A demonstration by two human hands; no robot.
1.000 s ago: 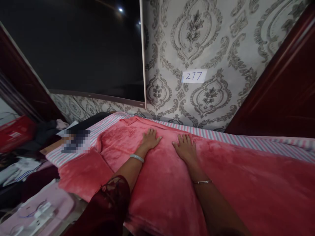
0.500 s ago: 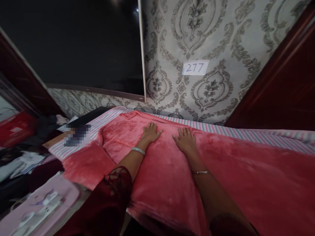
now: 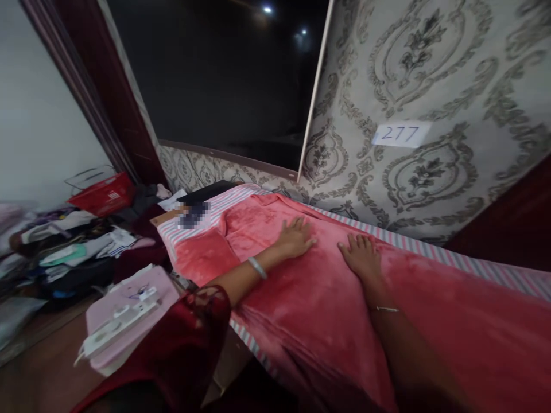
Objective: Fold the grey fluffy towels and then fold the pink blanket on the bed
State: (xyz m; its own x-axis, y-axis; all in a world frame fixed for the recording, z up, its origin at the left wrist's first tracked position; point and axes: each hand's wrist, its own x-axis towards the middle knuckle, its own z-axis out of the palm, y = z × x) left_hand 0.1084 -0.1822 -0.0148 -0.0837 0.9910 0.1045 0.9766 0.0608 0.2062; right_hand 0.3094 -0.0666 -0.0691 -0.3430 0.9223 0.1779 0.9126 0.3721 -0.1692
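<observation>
A coral-pink plush cloth [image 3: 310, 292] lies spread out before me, with folds and a raised edge toward its far left part. I cannot tell whether it is a garment or a blanket. My left hand [image 3: 296, 238] rests flat on it, fingers stretched out toward the wall. To its right, my right hand [image 3: 362, 255] also presses palm down on the plush, fingers spread. Neither hand grips anything. Beneath the plush, a striped pink, grey and white cloth [image 3: 486, 269] shows along the far side and at the left end.
A power strip [image 3: 123, 324] sits on a pink box [image 3: 101, 312] at lower left. Heaped clothes [image 3: 77, 246] and a red bag [image 3: 103, 194] lie farther left. A large dark screen [image 3: 219, 86] and a paper marked 277 [image 3: 402, 134] are on the wall behind.
My view has turned left and tilted, bringing more of the clothes heap and red bag into sight. Both hands stay flat on the plush; the left forearm now reaches in more sideways.
</observation>
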